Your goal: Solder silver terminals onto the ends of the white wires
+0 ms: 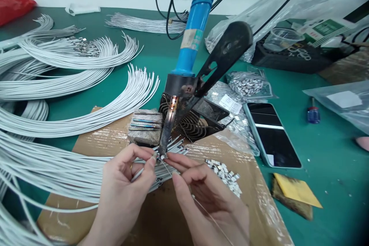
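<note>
My left hand (125,186) is closed in a pinch on a white cable (137,171), its end close under the tip of a soldering iron (170,117). The iron has a blue handle and points down, held by a black stand arm (223,55). Thin solder wire (211,217) runs through the fingers of my right hand (215,196) and up to the iron's tip. A tiny pale piece (163,157) sits at the tip, by my right fingertips; its exact form is too small to tell. Behind my hands lie several white cable ends (178,147).
Bundles of white cables (57,123) fill the left. Small white metallic pieces (226,177) lie piled on the cardboard (259,203). A fan (198,121) and a grey block with metal rods (145,132) stand behind the iron. Rightward are a phone (273,138), sponge (296,190) and screwdriver (313,113).
</note>
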A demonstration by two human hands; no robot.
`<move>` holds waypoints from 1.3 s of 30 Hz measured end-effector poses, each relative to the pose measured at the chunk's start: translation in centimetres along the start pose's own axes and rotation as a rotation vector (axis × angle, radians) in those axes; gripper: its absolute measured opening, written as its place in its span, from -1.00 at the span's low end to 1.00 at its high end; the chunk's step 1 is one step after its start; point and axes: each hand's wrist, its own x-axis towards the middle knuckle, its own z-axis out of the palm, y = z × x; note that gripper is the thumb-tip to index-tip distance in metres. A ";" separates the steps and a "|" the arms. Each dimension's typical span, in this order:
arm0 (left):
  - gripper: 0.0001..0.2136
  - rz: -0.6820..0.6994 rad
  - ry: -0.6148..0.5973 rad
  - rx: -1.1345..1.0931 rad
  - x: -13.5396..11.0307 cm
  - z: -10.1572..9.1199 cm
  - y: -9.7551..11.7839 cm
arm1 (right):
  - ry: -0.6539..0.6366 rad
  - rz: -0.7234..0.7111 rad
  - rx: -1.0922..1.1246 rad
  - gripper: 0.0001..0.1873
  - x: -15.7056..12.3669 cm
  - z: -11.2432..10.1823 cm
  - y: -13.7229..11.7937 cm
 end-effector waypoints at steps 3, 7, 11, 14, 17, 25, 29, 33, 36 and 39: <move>-0.91 0.013 -0.005 -0.010 0.0 0.1 -0.1 | 0.022 0.015 0.027 -0.79 0.0 0.1 -0.1; -0.91 0.026 -0.011 -0.014 -0.1 0.1 -0.1 | 0.020 0.021 0.066 -0.80 0.1 0.3 -0.1; -0.91 0.042 -0.005 -0.016 -0.1 0.1 -0.1 | -0.002 -0.024 0.027 -0.80 0.2 0.1 0.1; -0.91 0.040 -0.011 -0.019 -0.1 0.2 -0.2 | -0.001 -0.036 0.002 -0.80 0.2 0.0 0.2; -0.91 0.040 -0.017 -0.021 0.0 0.1 -0.2 | 0.006 -0.027 0.005 -0.80 0.1 0.1 0.1; -0.91 0.044 -0.011 -0.035 -0.1 0.0 -0.3 | 0.024 -0.039 0.066 -0.78 0.1 0.4 -0.1; -0.91 0.033 -0.009 -0.028 -0.1 0.0 -0.3 | -0.062 -0.100 0.052 -0.78 0.5 -0.5 0.6; -0.92 0.030 -0.003 -0.035 -0.1 0.0 -0.3 | -0.101 -0.130 0.038 -0.78 0.7 -1.2 1.0; -0.91 0.040 0.002 -0.036 -0.1 0.1 -0.3 | -0.090 -0.127 0.046 -0.79 0.6 -0.8 0.9; -0.91 0.055 0.004 -0.043 -0.1 0.2 -0.2 | -0.012 -0.084 0.074 -0.79 0.4 -0.1 0.4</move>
